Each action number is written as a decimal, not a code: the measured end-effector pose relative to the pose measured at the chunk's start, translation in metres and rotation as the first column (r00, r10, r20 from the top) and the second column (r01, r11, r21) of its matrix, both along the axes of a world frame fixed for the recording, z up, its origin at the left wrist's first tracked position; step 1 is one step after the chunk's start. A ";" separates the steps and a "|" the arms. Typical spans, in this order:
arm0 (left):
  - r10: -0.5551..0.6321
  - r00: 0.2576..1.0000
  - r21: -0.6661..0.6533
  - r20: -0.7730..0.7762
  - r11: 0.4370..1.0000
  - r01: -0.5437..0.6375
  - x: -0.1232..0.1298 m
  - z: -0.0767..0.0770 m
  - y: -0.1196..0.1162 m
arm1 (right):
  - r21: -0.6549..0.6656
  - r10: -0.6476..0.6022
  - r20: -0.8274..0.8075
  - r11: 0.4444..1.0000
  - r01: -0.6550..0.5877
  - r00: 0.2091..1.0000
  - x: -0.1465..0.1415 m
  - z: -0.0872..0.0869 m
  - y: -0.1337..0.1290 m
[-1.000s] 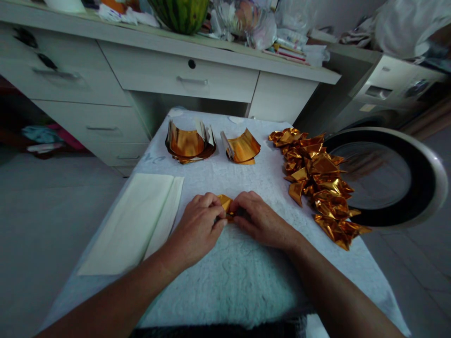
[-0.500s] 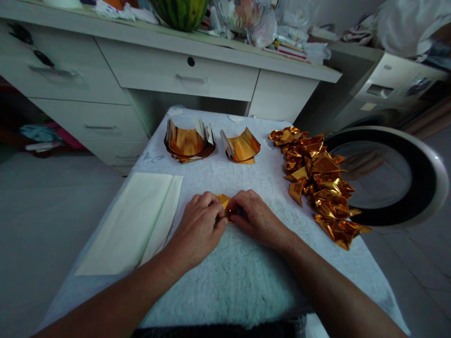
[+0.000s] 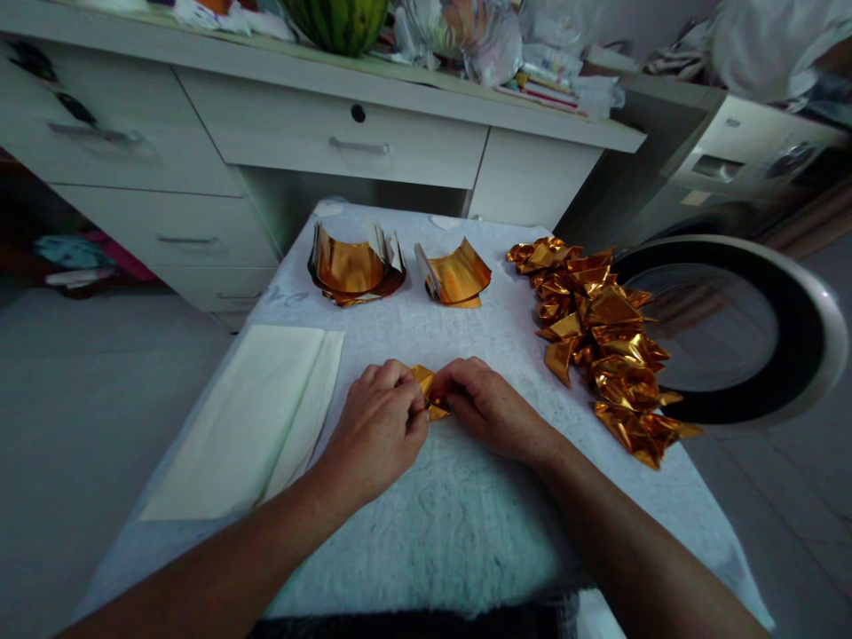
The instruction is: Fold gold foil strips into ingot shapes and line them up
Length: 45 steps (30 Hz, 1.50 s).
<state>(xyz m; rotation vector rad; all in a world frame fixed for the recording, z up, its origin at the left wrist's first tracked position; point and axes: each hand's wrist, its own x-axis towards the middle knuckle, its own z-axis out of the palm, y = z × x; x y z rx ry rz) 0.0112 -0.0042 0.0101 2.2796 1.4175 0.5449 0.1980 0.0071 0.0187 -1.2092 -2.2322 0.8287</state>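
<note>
A small piece of gold foil paper (image 3: pixel 432 398) lies between my hands at the middle of the cloth-covered table. My left hand (image 3: pixel 384 417) grips its left side with curled fingers. On its right side, my right hand (image 3: pixel 483 404) pinches the foil's edge, the fingertips partly hidden. Beyond them stand a larger curved stack of gold sheets (image 3: pixel 350 266) and a smaller one (image 3: pixel 459 275). A heap of folded gold foil pieces (image 3: pixel 599 337) spreads along the right. Pale folded paper (image 3: pixel 246 417) lies flat to the left.
Behind the table (image 3: pixel 453 541) is a white cabinet (image 3: pixel 286 115) with a watermelon (image 3: pixel 336 22) and plastic bags on top. A washing machine's open round door (image 3: pixel 792 328) stands close to the table's right edge.
My right hand has shifted slightly right and its fingers have drawn closer together. More of the gold foil shows between the hands.
</note>
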 end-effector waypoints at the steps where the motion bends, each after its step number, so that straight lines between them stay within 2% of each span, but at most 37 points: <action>1: 0.001 1.000 0.000 0.000 1.000 -0.001 0.000 0.000 0.000 | -0.001 0.001 0.003 1.000 -0.001 1.000 0.000 0.000 0.000; 12: -0.008 1.000 0.002 0.016 1.000 0.008 -0.001 0.000 0.000 | 0.052 0.000 0.058 0.999 -0.003 0.998 -0.004 -0.004 -0.001; 24: -0.001 1.000 0.005 0.002 1.000 0.001 -0.001 -0.001 0.001 | 0.023 0.016 0.141 1.000 -0.020 0.990 -0.006 -0.002 -0.001; 36: 0.008 1.000 -0.009 0.018 1.000 -0.008 -0.001 -0.001 0.001 | 0.059 -0.022 0.177 0.998 0.012 0.984 -0.010 -0.004 -0.003; 45: -0.007 0.996 -0.041 0.084 0.999 0.010 -0.005 -0.005 0.002 | 0.047 -0.034 0.217 0.999 0.024 0.975 -0.012 -0.004 -0.003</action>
